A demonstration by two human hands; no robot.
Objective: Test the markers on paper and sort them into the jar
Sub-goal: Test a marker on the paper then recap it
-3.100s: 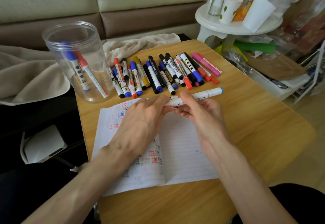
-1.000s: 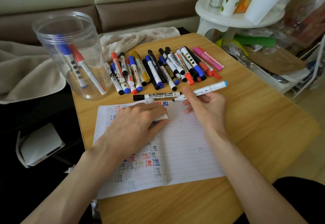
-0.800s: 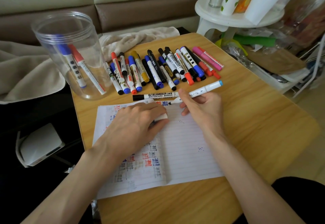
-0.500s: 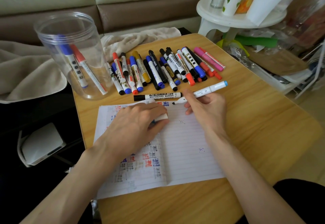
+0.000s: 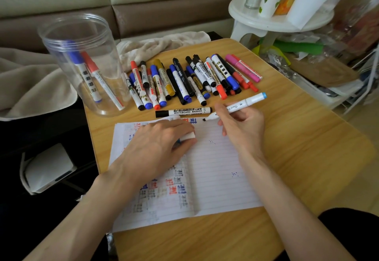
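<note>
My right hand [image 5: 241, 130] grips a white marker with a light-blue end [image 5: 246, 103], its dark tip at the top edge of the lined paper [image 5: 215, 168]. My left hand [image 5: 158, 148] rests on the paper and holds the marker's white cap [image 5: 189, 136] under its fingers. A black whiteboard marker [image 5: 183, 112] lies just above the paper. Behind it lies a row of several markers [image 5: 188, 78]. A clear plastic jar [image 5: 86, 64] stands at the table's back left with a blue marker [image 5: 83, 72] and a red marker [image 5: 100, 78] inside.
The wooden table [image 5: 297, 148] has bare surface on the right. A beige blanket [image 5: 30, 80] lies left of and behind the jar. A white round stool [image 5: 272, 21] with cups and cluttered bags stands at the back right. A white device [image 5: 49, 168] sits below on the left.
My hands pulled the cap off the white marker. My left hand settled on the paper with the cap, and my right hand brought the tip down to the paper's top edge.
</note>
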